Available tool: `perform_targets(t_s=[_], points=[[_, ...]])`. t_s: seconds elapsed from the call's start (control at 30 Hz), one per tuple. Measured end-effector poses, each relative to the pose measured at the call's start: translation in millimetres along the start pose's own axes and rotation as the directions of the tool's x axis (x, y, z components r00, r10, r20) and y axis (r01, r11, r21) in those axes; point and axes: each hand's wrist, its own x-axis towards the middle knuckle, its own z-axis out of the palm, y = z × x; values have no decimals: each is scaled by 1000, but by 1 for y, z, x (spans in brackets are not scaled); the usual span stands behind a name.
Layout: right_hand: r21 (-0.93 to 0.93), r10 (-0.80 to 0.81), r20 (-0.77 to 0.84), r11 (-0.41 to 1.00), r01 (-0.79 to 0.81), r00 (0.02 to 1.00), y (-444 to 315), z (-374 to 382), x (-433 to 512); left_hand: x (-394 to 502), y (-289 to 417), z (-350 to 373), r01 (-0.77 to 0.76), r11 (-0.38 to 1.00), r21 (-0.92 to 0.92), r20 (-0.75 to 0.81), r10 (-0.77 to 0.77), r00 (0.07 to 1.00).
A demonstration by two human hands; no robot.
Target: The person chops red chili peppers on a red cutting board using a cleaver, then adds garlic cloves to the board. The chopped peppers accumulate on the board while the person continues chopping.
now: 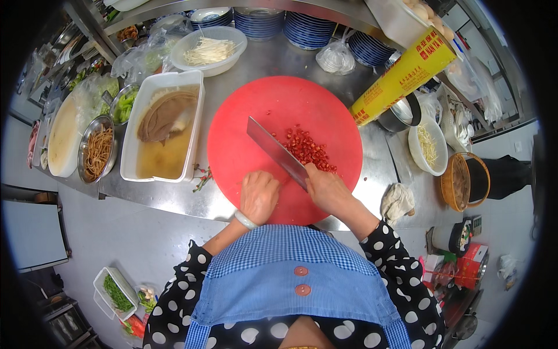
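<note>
A round red cutting board (pixel 244 104) lies on the steel counter in front of me. My right hand (pixel 327 189) grips the handle of a cleaver (pixel 277 152), whose broad blade slants up and to the left across the board. Chopped red chillies (pixel 307 150) form a loose pile along the right side of the blade, with a few stray bits farther up. My left hand (pixel 260 196) rests on the board's near left part, knuckles up and fingers curled under. Anything beneath those fingers is hidden.
Left of the board are chilli stems (pixel 202 176), a white tub (pixel 197 131) of meat in brown liquid and a steel bowl (pixel 82 163) of brown strips. Blue-rimmed plates (pixel 309 30) are stacked behind. A yellow box (pixel 403 76) leans at right, above a crumpled cloth (pixel 397 201).
</note>
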Motion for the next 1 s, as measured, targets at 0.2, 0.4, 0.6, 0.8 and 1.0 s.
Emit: perform_targets(t_s=[0.2, 0.4, 0.6, 0.8, 1.0], points=[[8, -15, -42, 1000, 16, 999, -9, -12, -8, 2, 1, 0, 36, 999, 22, 35, -37, 999], [40, -7, -9, 999, 7, 1000, -10, -3, -1, 7, 3, 1, 24, 1000, 17, 27, -25, 999], [38, -1, 27, 999, 0, 1000, -4, 1, 1, -2, -2, -1, 21, 999, -46, -10, -22, 1000], [-2, -26, 10, 1000, 26, 1000, -2, 2, -2, -9, -4, 2, 87, 994, -72, 6, -87, 996], [28, -22, 5, 999, 22, 1000, 0, 5, 3, -11, -4, 6, -13, 998, -54, 42, 15, 999]])
